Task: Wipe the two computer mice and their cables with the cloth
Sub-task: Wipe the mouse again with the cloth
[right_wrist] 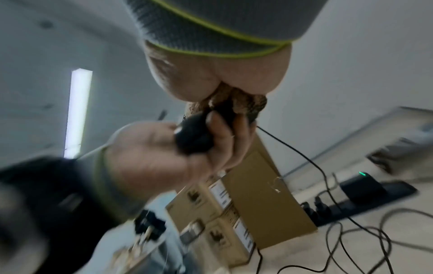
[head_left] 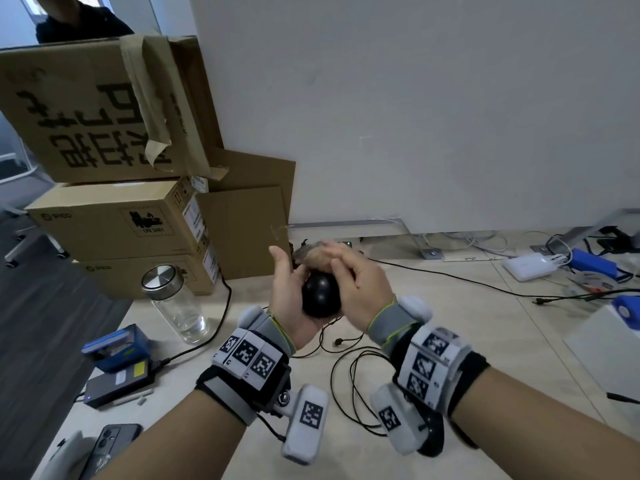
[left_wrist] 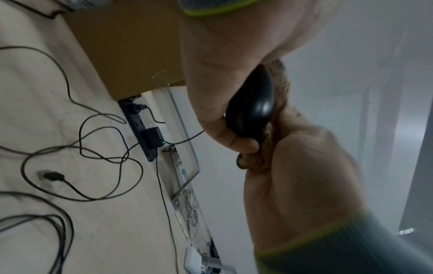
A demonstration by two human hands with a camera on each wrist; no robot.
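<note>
My left hand point(head_left: 289, 285) grips a black computer mouse point(head_left: 320, 296) above the desk, fingers curled round its underside. My right hand point(head_left: 349, 271) holds a bunched brown cloth point(head_left: 311, 252) and presses it onto the far top of the mouse. The left wrist view shows the mouse point(left_wrist: 253, 103) between my left fingers and the cloth point(left_wrist: 280, 89). In the right wrist view the cloth point(right_wrist: 236, 103) is bunched under my right palm against the mouse point(right_wrist: 192, 137). Thin black cables point(head_left: 346, 379) lie looped on the desk below, with a USB plug point(left_wrist: 52, 176). A second mouse is not in view.
Stacked cardboard boxes point(head_left: 121, 220) stand at the back left and a glass jar point(head_left: 176, 306) in front of them. A blue box point(head_left: 117, 348), a black adapter point(head_left: 117, 382) and a phone point(head_left: 110, 441) lie at the left edge. A power strip point(left_wrist: 145, 133) and chargers point(head_left: 530, 266) sit along the white partition.
</note>
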